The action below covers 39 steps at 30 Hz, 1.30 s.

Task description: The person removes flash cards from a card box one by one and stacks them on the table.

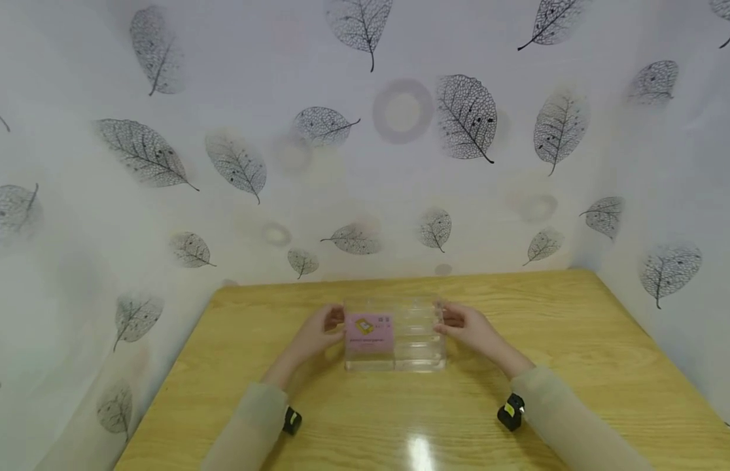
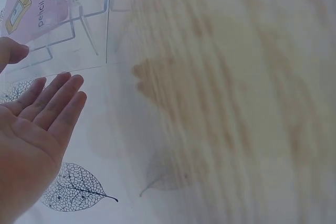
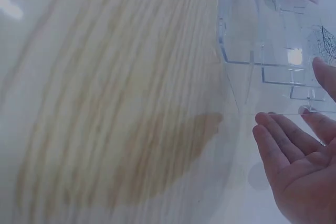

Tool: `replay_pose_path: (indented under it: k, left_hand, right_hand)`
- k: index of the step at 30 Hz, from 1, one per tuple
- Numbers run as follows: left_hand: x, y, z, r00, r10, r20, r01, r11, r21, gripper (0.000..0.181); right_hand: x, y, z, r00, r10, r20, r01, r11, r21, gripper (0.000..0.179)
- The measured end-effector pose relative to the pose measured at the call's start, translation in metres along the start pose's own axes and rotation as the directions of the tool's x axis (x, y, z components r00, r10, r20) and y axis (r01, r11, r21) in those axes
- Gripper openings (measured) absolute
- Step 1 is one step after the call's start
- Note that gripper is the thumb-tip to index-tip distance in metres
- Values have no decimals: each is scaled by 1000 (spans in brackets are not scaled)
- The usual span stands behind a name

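Note:
A clear plastic organizer [image 1: 420, 358] with several compartments sits on the wooden table between both hands. Its left part carries a pink label [image 1: 369, 333] with a yellow sharpener picture; "pencil sharpen…" is legible in the left wrist view. My left hand [image 1: 319, 331] is at the organizer's left side, fingers [image 2: 65, 100] nearly straight along its edge and thumb apart from them. On the opposite side is my right hand [image 1: 468, 327], its fingers [image 3: 281, 140] extended at the wall and thumb spread. Exact contact of the fingertips is hard to make out.
The wooden table [image 1: 371, 418] has a back edge against a white, leaf-printed sheet [image 1: 394, 196], which also rises at both sides. Black wrist devices [image 1: 511, 412] are worn near both sleeve cuffs. A bright glare spot lies on the table's front.

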<state>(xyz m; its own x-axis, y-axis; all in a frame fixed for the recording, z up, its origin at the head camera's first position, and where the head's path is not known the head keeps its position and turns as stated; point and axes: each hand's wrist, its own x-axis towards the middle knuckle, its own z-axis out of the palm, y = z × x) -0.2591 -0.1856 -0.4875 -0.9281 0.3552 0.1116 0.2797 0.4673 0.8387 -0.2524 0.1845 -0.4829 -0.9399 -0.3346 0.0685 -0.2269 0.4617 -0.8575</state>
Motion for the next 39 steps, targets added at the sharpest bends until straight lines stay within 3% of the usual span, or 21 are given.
replay_pose_path:
  k: [10,17,31,39]
  left_hand:
    - [-7,5,-3,1000,10,-17,-10,1000,19,52]
    - [-10,8,-3,999,-9,-31,10,1000,13,53]
    - [-12,7,-3,1000,-26,-18,25,999,-32,51]
    - [-12,6,1,1000,15,-17,-16,1000,-26,52]
  right_hand:
    - [-4,-7,7,1000,15,-7,-16,999,-37,62]
    - [-5,-8,16,997,30,-70,-34,998,-55,70]
    - [-10,-9,30,980,104,-168,-121,988,-92,59]
    - [-14,-12,30,975,131,-177,-153,981,-117,62]
